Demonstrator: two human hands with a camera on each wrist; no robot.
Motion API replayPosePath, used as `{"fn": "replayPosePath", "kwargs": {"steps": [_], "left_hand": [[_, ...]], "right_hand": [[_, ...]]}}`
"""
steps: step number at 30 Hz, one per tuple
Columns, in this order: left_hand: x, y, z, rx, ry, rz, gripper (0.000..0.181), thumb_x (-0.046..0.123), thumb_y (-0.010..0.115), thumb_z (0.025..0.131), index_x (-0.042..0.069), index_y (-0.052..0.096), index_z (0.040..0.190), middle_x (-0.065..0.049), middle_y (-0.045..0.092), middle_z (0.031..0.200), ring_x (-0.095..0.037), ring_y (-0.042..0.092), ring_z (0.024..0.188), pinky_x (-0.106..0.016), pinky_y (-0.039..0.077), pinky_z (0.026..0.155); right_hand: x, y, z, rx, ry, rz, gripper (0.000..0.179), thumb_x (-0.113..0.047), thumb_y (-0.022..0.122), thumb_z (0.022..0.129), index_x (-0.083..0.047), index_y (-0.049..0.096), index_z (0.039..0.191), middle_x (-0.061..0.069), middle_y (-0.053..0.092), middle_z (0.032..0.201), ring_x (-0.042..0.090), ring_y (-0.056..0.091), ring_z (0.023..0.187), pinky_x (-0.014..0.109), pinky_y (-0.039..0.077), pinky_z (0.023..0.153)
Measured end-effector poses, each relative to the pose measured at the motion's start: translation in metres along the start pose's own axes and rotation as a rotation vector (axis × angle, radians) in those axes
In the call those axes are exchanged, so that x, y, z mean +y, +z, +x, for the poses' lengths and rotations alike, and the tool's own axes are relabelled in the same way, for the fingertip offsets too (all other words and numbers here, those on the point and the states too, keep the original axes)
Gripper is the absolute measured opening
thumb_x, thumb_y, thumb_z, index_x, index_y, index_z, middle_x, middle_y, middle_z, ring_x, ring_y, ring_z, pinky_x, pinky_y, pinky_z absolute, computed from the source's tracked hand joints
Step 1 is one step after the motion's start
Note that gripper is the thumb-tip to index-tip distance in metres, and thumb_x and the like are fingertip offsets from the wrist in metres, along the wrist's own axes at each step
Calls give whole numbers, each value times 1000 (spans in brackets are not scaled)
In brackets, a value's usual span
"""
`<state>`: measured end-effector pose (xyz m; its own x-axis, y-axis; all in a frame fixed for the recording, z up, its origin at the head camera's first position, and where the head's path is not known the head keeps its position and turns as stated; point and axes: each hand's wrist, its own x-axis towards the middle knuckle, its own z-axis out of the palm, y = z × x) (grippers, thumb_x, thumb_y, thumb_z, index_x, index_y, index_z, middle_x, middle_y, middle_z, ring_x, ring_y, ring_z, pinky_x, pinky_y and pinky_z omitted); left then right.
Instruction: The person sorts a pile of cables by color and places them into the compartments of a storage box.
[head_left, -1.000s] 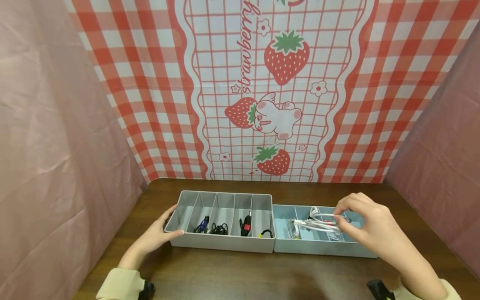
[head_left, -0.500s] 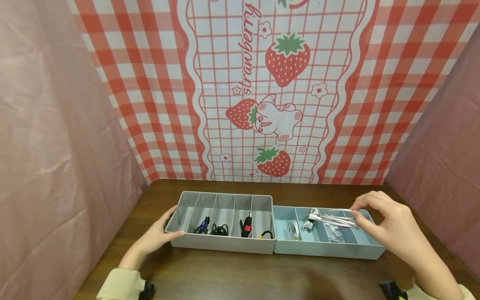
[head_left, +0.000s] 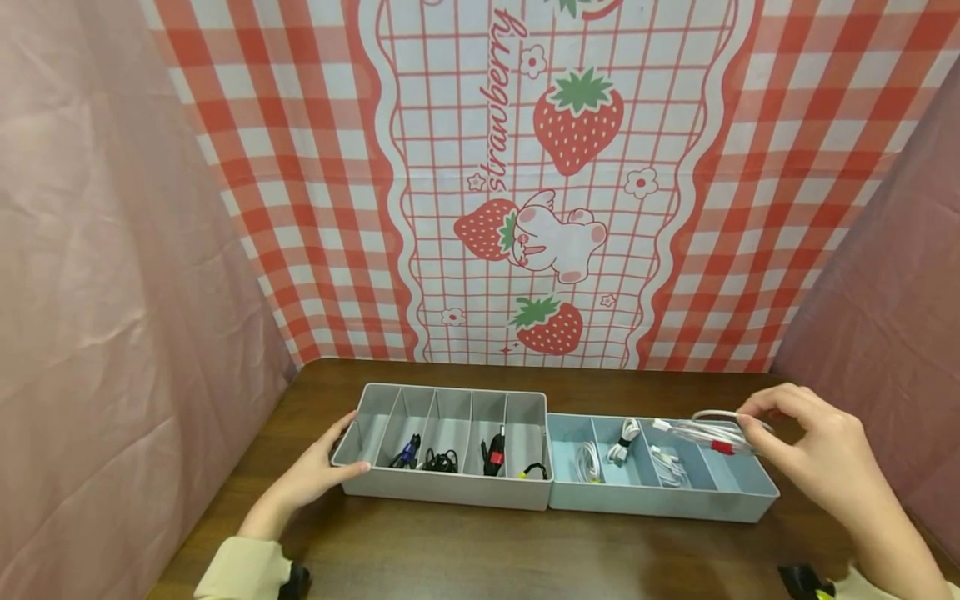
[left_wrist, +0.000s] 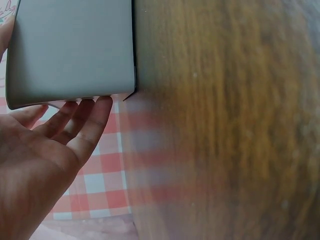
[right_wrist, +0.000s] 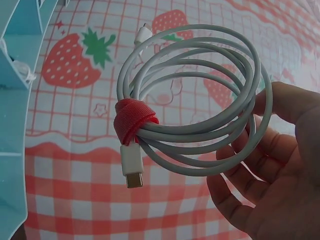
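Note:
A coiled white USB-C cable (right_wrist: 195, 131), bound by a red hook-and-loop strap (right_wrist: 134, 120), hangs from my right hand (head_left: 813, 437). Thumb and fingers pinch one side of its loops, above the right end of the light blue divided box (head_left: 660, 502). A USB-C plug (right_wrist: 132, 165) points down beneath the strap. At the left end of the grey divided box (head_left: 450, 488), my left hand (head_left: 311, 468) grips the corner. Its thumb lies at the front rim, and its fingertips press the end wall in the left wrist view.
In the grey box lie a blue-tied cable (head_left: 406, 451), a black cable (head_left: 441, 460), a red-tagged black cable (head_left: 492, 452) and a yellow-ended one (head_left: 534, 469). White cables (head_left: 588, 462) lie in the blue box, which abuts it. Behind the wooden table (head_left: 420, 542) hangs a strawberry-print cloth (head_left: 577, 121).
My right hand has moved right with the white cable, from over the middle compartments to the blue box's right end. My left hand keeps its place on the grey box.

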<state>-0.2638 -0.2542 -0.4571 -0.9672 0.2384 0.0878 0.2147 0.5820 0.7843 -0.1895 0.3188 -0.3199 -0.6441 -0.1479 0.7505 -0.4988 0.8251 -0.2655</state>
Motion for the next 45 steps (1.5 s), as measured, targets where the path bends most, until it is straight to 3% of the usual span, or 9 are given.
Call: {"fn": "replayPosePath", "kwargs": {"steps": [9,18,27,31,40,45], "left_hand": [[-1,0,0,-1,3,10,89,34,72,83,9,19,150,-26,26,150,-43,32,132,-58,31,100],[1,-1,0,3,-1,1,88,32,72,83,9,20,150,-26,28,149,-41,35,131,-56,33,100],[2,0,-1,3,6,-2,89,31,72,83,7,19,150,-27,29,148,-41,38,129,-54,35,98],[1,0,-1,1,-4,-13,89,32,72,83,8,19,150,-27,28,148,-41,36,130,-55,34,99],[0,1,0,-1,-6,-16,90,32,73,83,7,18,150,-27,27,148,-42,36,130,-57,32,100],[0,1,0,1,-5,-15,90,32,72,83,8,19,150,-27,27,149,-43,35,131,-57,32,100]], "right_hand": [[19,-1,-5,21,81,-46,24,0,75,69,-21,65,77,-31,52,78,-19,41,77,17,32,65],[32,0,-12,-14,199,-72,13,-8,74,74,-18,66,78,-36,46,78,-23,37,75,19,33,63],[48,5,-19,-34,303,-110,7,-14,72,75,-15,67,79,-36,44,76,-16,38,68,21,31,61],[54,9,-21,-49,346,-126,6,-16,71,77,-14,67,80,-29,47,72,-13,39,64,20,32,58],[67,20,-26,-107,426,-165,12,-19,67,79,-8,68,81,3,62,70,-11,39,57,32,31,62],[72,26,-29,-159,491,-162,17,-22,65,81,-6,68,82,8,65,70,7,48,60,34,32,61]]}}
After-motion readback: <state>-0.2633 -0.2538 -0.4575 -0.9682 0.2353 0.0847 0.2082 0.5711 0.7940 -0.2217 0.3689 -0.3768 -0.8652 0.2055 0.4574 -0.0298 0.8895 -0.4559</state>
